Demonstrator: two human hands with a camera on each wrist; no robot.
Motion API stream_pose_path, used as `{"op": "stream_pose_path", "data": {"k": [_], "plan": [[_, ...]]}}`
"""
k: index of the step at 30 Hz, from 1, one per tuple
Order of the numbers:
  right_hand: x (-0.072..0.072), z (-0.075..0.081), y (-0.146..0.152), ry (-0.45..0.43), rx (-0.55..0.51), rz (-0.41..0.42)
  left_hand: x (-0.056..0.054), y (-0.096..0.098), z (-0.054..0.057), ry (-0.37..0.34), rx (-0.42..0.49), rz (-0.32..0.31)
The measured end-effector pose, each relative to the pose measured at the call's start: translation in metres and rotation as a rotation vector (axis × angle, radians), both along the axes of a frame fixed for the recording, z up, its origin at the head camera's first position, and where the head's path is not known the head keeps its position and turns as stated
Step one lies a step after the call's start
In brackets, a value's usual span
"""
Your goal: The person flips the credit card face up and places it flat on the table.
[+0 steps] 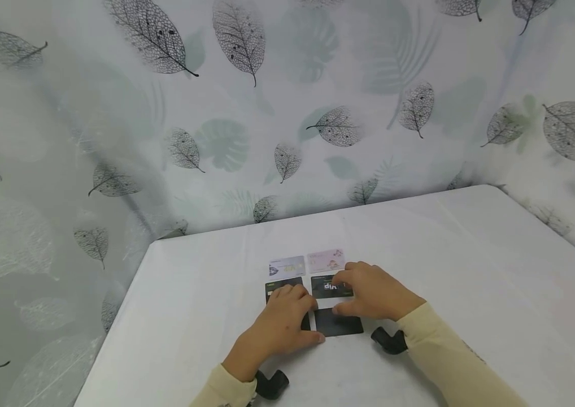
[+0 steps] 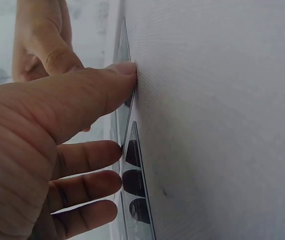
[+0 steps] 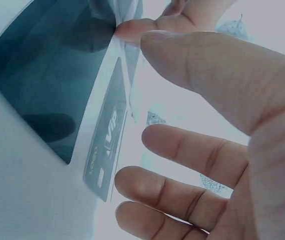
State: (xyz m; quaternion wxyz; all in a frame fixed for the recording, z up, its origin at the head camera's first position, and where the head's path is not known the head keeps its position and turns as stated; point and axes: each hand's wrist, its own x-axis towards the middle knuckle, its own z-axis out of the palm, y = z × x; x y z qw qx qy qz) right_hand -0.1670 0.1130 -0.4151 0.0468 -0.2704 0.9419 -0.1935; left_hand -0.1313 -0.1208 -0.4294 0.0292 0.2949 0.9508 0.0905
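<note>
Cards lie flat in two columns of three on a white table. My left hand (image 1: 284, 322) spreads over the left column, fingertips on a black card (image 1: 273, 287) and partly hiding another black card (image 1: 305, 323) below it. Its thumb reaches the table's surface by the lower corner of a plain black card (image 1: 338, 325). Over the right column is my right hand (image 1: 376, 291), its fingers relaxed at the right side of a black VIP card (image 1: 320, 287). In the right wrist view the right thumb (image 3: 182, 57) stands off the cards, with nothing gripped.
A silver VIP card (image 1: 286, 267) and a pink card (image 1: 326, 260) form the far row. Black curved pieces (image 1: 272, 385) sit at both wrists. Leaf-patterned curtains (image 1: 287, 113) hang behind the white table (image 1: 206, 294) and at its sides.
</note>
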Motion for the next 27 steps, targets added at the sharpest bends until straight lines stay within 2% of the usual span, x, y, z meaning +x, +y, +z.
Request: {"op": "stream_pose_path", "data": {"k": [9, 15, 21, 27], "plan": [[0.0019, -0.0002, -0.0015, -0.046, 0.003, 0.004, 0.0048, -0.0027, 0.0029, -0.014, 0.003, -0.001], [0.0020, -0.0021, 0.0018, -0.040, 0.000, 0.007, 0.0035, -0.0001, 0.0005, -0.006, 0.006, -0.007], [0.0036, -0.0018, 0.0014, -0.051, -0.035, 0.004, 0.0023, -0.0022, -0.0017, 0.019, 0.013, 0.014], [0.0096, -0.0023, 0.0055, -0.068, -0.063, 0.013, 0.0034, 0.0001, -0.0010, 0.053, 0.030, 0.003]]}}
